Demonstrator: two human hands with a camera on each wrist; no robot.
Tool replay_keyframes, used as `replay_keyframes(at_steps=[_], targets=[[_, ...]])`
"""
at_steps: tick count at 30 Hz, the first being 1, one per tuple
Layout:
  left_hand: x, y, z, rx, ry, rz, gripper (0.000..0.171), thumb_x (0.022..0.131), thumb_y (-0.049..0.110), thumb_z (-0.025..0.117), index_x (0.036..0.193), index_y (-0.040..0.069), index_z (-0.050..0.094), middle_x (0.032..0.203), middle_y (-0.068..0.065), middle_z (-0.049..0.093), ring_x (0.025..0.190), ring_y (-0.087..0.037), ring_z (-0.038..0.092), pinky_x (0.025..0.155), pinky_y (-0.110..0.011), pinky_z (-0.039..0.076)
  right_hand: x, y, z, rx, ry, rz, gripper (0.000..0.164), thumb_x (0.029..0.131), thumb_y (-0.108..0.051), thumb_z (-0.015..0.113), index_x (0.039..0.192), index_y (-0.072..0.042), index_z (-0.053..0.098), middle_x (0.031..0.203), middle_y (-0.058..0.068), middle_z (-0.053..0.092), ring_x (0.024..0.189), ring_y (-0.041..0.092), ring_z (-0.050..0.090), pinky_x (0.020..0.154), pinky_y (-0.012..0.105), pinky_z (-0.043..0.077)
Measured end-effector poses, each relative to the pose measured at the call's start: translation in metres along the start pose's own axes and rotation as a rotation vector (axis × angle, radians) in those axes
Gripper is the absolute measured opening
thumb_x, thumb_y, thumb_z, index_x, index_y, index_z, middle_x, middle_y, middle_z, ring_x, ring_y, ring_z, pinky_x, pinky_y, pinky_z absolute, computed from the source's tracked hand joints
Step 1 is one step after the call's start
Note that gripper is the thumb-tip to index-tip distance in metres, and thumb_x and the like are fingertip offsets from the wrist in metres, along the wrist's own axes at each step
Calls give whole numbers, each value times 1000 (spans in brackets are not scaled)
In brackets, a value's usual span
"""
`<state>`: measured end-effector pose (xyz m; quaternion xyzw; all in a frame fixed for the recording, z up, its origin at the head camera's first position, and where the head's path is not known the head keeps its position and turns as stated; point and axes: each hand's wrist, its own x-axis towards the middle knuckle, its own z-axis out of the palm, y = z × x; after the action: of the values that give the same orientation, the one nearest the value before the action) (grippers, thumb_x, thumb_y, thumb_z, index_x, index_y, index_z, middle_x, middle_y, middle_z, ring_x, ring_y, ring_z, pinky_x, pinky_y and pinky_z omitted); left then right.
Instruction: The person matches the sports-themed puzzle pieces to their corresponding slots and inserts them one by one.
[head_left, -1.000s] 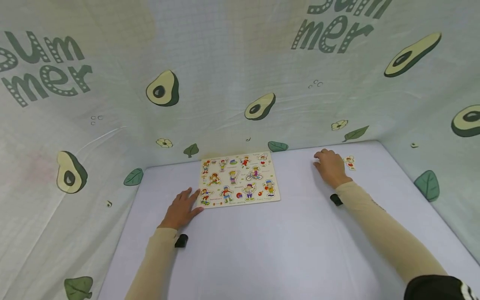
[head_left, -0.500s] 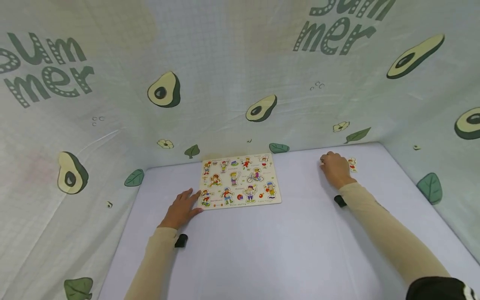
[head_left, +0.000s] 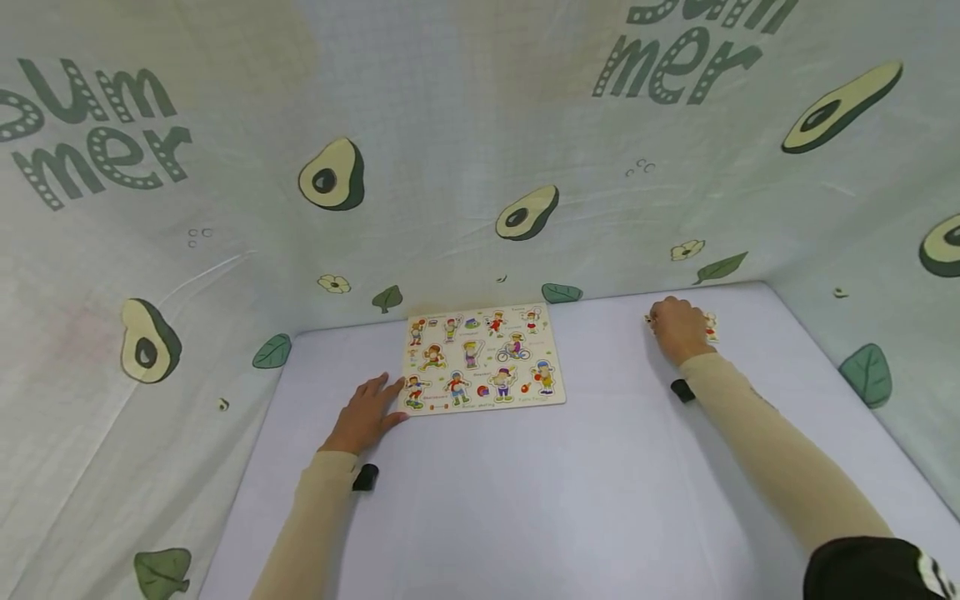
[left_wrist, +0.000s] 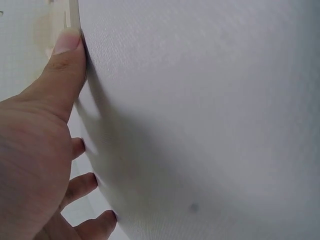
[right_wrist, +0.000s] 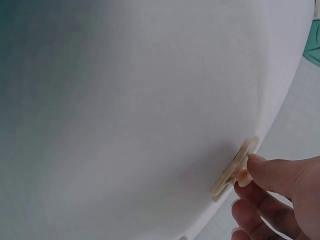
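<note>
A wooden puzzle board [head_left: 442, 407] with printed sports figures lies flat near the back of the table. My left hand [head_left: 363, 417] rests at its front left corner, fingers spread, with the thumb [left_wrist: 70, 50] against the board's edge in the left wrist view. Off to the right, my right hand [head_left: 678, 329] pinches the small knob of a flat wooden puzzle piece [right_wrist: 227, 175] between thumb and index finger. The right wrist view has this piece tilted, edge-on, close over the table. Partly hidden behind that hand lies a second puzzle piece [head_left: 711, 327] with a red figure.
The white table [head_left: 510, 500] backs onto a hanging cloth [head_left: 420, 233] printed with avocados and leaves, which also rises at the left and right sides. A black wrist camera [head_left: 682, 390] sits under the right sleeve, another black device [head_left: 365, 477] under the left.
My right hand has shifted slightly right, now overlapping the second puzzle piece, and its fingers have come together on the knobbed piece. The left hand stays at the board's corner.
</note>
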<state>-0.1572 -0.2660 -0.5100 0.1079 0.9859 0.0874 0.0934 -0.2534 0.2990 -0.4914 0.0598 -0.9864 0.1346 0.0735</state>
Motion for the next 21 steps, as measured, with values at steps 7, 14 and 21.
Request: replay_keyframes(at_steps=[7, 14, 21], targets=[[-3, 5, -4, -5, 2, -7, 72, 99, 38, 74, 161, 12, 47, 166, -26, 36, 149, -51, 37, 104, -73, 46, 3, 5, -2, 11, -34, 41, 16, 92, 7, 62, 102, 11, 73, 99, 34, 70, 94, 57, 67, 75, 68, 52], [-3, 5, -6, -5, -1, -5, 72, 100, 38, 73, 161, 11, 46, 166, -27, 36, 150, -51, 36, 107, -71, 45, 5, 5, -2, -23, -70, 36, 16, 91, 10, 61, 103, 12, 72, 98, 33, 70, 94, 55, 67, 75, 66, 53], [-5, 5, -7, -35, -25, -13, 70, 103, 41, 69, 163, 12, 44, 168, -26, 32, 152, -51, 33, 111, -71, 41, 3, -13, -2, -16, -17, -24, 12, 96, 8, 64, 102, 11, 74, 97, 32, 71, 92, 52, 69, 73, 64, 57]])
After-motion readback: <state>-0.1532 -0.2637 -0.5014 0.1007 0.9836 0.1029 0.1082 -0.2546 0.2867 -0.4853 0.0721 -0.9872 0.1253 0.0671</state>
